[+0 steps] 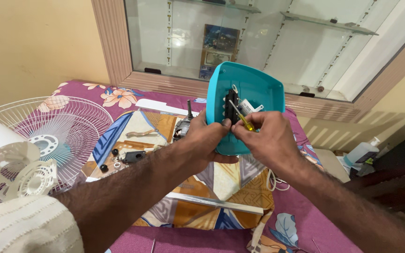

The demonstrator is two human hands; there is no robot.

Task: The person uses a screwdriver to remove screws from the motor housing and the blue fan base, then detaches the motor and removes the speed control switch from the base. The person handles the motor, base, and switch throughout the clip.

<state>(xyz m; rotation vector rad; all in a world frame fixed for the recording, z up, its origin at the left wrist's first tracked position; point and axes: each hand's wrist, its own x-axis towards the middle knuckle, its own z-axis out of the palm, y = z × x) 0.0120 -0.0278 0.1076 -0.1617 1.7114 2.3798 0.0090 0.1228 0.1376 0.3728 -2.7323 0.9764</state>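
My left hand (201, 140) grips the lower left edge of a teal plastic fan housing (254, 86), held up with its hollow inside facing me. Inside it sit a black switch block (231, 105) and a small white part (247, 106). My right hand (266, 136) holds a yellow-handled screwdriver (241, 117), its metal tip pointing up-left at the black block. The right hand's fingers also rest against the housing's lower edge.
A white wire fan grille (66, 124) and white plastic fan parts (19, 164) lie at the left. A fan motor (182, 127), black knobs (115, 152) and small parts sit on a patterned cloth (230, 182). A glass-fronted wall cabinet (258, 42) stands behind; a clear bottle (364, 151) at right.
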